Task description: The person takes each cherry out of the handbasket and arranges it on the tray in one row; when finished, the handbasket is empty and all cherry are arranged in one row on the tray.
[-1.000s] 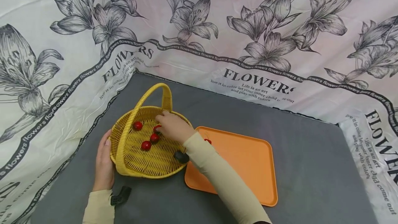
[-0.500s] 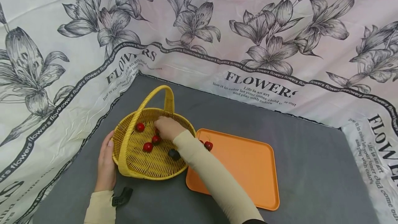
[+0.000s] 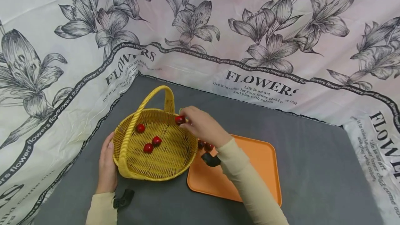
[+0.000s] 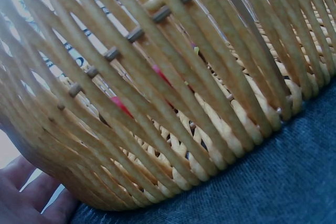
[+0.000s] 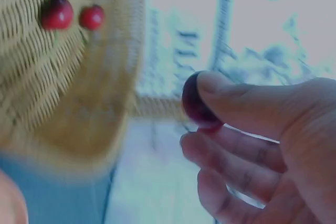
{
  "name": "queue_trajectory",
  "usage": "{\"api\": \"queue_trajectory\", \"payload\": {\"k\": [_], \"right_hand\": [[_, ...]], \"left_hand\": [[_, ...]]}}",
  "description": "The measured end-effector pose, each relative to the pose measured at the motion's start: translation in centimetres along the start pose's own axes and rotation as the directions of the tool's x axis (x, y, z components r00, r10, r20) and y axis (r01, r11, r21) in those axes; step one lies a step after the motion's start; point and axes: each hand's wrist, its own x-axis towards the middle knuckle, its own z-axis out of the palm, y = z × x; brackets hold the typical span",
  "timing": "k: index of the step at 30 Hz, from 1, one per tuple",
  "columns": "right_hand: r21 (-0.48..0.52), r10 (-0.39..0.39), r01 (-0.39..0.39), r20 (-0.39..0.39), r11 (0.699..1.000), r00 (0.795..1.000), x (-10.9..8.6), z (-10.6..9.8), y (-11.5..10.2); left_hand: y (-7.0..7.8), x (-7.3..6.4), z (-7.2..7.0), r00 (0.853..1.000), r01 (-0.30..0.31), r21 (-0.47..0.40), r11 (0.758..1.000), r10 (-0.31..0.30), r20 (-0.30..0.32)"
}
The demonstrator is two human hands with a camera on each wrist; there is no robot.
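Observation:
A yellow woven basket (image 3: 125,162) with a tall handle stands on the grey mat. Three red cherries (image 3: 148,147) lie in it, and they also show at the top left of the right wrist view as cherries (image 5: 56,13). My right hand (image 3: 185,121) hovers over the basket's right rim and pinches a dark red cherry (image 3: 179,119) between thumb and fingers. That same cherry (image 5: 195,103) sits at my fingertips. My left hand (image 3: 107,148) rests with straight fingers against the basket's left side. Its fingers (image 4: 23,195) lie beside the basket wall (image 4: 173,93).
An orange tray (image 3: 253,169) lies on the mat right of the basket, with two cherries (image 3: 205,145) at its near-left corner. A flower-printed cloth (image 3: 250,44) rises behind and to the left. Grey mat (image 3: 312,169) stretches to the right of the tray.
My right hand has come up out of the basket with one cherry and moved right to the rim. Three cherries stay in the basket. The left hand has not moved.

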Motion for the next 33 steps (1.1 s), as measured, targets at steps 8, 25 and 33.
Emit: {"api": "queue_trajectory", "payload": {"k": [8,25,33], "right_hand": [[0.037,0.194,-0.191,-0.148,0.981,0.97,-9.5,-0.9,5.0],[0.109,0.31,-0.296,-0.146,0.949,0.94,-13.4,5.8,8.5],[0.092,0.318,-0.306,-0.175,0.947,0.932,-13.5,6.7,8.6]], "left_hand": [[0.2,0.4,-0.2,1.0,-0.016,-0.025,1.0,0.016,-0.003],[-0.2,0.5,0.1,1.0,0.0,-0.042,0.999,-0.001,-0.019],[-0.4,0.4,0.1,1.0,-0.008,-0.045,0.999,0.007,-0.024]]}}
